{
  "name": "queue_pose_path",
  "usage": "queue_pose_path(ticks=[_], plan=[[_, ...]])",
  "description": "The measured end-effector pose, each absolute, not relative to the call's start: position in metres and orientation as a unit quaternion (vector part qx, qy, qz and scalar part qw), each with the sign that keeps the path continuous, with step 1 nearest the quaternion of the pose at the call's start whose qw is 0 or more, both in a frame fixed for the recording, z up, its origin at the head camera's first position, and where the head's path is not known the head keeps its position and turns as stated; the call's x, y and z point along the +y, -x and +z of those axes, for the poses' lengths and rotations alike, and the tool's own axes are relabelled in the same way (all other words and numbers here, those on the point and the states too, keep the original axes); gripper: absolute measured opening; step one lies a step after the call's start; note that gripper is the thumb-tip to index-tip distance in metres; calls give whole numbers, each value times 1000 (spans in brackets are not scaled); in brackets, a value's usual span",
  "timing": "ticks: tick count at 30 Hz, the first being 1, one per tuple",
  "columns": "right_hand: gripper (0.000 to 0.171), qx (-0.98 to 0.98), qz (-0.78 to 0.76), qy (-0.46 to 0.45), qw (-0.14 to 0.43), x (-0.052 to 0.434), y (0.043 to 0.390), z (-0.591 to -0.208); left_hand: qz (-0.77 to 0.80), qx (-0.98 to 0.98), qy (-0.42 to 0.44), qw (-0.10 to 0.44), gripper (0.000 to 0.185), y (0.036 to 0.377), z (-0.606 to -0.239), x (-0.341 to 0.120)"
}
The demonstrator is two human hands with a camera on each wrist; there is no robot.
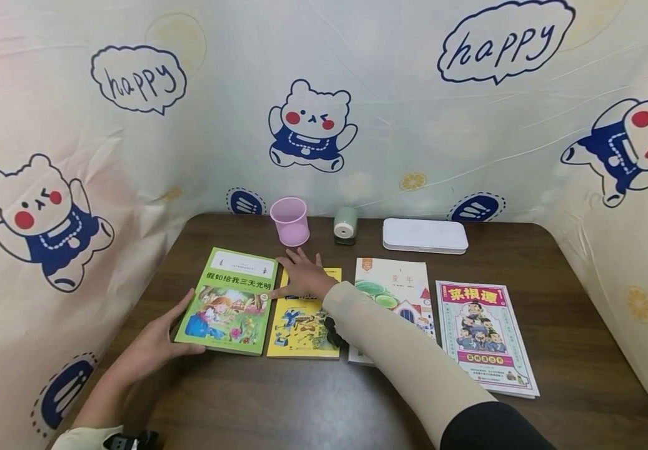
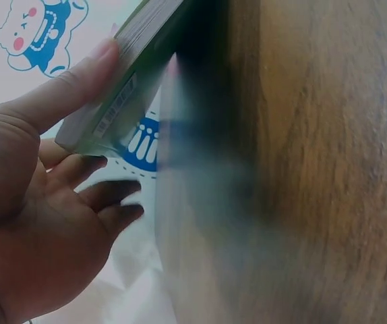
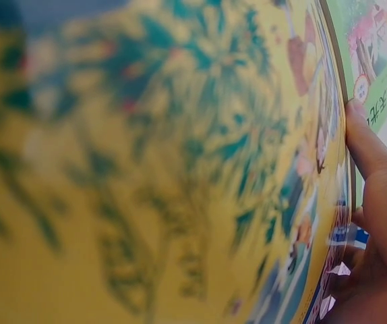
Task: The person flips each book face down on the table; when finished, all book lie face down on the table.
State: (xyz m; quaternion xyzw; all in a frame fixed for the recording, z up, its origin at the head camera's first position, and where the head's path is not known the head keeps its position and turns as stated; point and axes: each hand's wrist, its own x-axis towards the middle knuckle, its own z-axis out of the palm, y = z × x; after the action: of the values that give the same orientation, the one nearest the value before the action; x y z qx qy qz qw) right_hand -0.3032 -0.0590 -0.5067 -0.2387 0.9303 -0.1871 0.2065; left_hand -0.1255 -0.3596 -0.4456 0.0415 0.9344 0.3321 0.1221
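The green book (image 1: 225, 306) is closed, front cover upward. The cover carries a white panel, dark lettering and a picture of a child among flowers. The book is tilted, barcoded back partly exposed, and is positioned just left of the yellow book (image 1: 303, 331).
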Motion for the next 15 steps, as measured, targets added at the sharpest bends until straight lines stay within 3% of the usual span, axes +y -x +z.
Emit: queue_pose_path(ticks=[15], plan=[[107, 931, -188, 240, 202, -57, 298, -502, 391, 912, -65, 107, 119, 126, -428, -349]])
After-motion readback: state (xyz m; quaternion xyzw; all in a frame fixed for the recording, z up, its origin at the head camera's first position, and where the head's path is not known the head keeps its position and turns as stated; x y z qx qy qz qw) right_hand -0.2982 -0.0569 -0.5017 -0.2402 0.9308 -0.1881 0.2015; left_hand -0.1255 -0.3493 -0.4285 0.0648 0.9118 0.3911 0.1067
